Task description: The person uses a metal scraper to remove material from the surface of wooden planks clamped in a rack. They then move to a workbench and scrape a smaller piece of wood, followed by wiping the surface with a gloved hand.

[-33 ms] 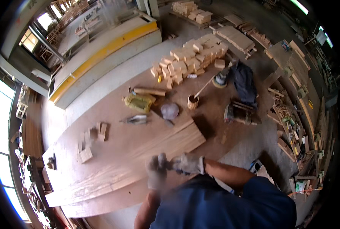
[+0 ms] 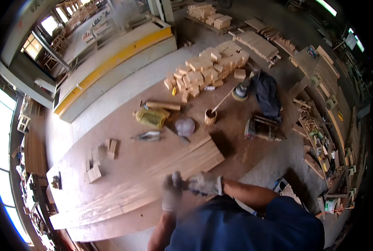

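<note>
The person's left hand in a pale grey fabric glove (image 2: 172,193) is raised at the end of a bare left forearm (image 2: 161,230) that rises steeply from the lower edge. The right hand in a matching grey glove (image 2: 205,184) lies just beside it, fingers pointing left, its bare right forearm (image 2: 248,192) slanting in from a dark blue sleeve (image 2: 293,213). Both hands look curled, though blur hides the fingers' exact grip.
</note>
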The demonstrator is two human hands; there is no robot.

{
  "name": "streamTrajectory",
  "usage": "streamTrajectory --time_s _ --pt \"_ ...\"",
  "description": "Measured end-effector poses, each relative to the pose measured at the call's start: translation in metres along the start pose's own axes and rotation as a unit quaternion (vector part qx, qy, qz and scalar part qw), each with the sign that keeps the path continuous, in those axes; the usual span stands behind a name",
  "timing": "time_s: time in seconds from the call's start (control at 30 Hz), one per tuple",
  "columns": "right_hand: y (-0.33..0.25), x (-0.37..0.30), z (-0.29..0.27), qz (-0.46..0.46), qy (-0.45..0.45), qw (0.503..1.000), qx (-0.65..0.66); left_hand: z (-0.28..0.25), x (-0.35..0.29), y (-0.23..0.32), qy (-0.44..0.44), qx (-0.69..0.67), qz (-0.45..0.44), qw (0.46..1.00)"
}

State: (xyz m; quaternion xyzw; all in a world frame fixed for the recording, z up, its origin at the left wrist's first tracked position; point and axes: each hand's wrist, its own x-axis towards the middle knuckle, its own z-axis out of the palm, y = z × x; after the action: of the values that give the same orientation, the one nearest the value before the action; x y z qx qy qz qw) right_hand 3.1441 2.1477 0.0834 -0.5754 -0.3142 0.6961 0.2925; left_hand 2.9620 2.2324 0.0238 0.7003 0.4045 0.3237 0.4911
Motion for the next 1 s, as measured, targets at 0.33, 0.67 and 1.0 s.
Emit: streamTrajectory --time_s 0.33,0.67,1.0 --pt "-0.007 0.03 -0.006 -0.081 0.167 0.983 -0.008 0.039 0.079 -0.009 0.129 -0.166 -0.241 0.948" --pt "-0.005 0.041 -0.037 -0.071 0.167 0.964 0.194 0.005 0.104 -0.01 0.014 -0.313 -0.222 0.923" --pt "-0.025 0.05 -0.035 -0.041 0.181 0.981 0.059 0.01 0.101 -0.003 -0.05 -0.228 -0.254 0.939"
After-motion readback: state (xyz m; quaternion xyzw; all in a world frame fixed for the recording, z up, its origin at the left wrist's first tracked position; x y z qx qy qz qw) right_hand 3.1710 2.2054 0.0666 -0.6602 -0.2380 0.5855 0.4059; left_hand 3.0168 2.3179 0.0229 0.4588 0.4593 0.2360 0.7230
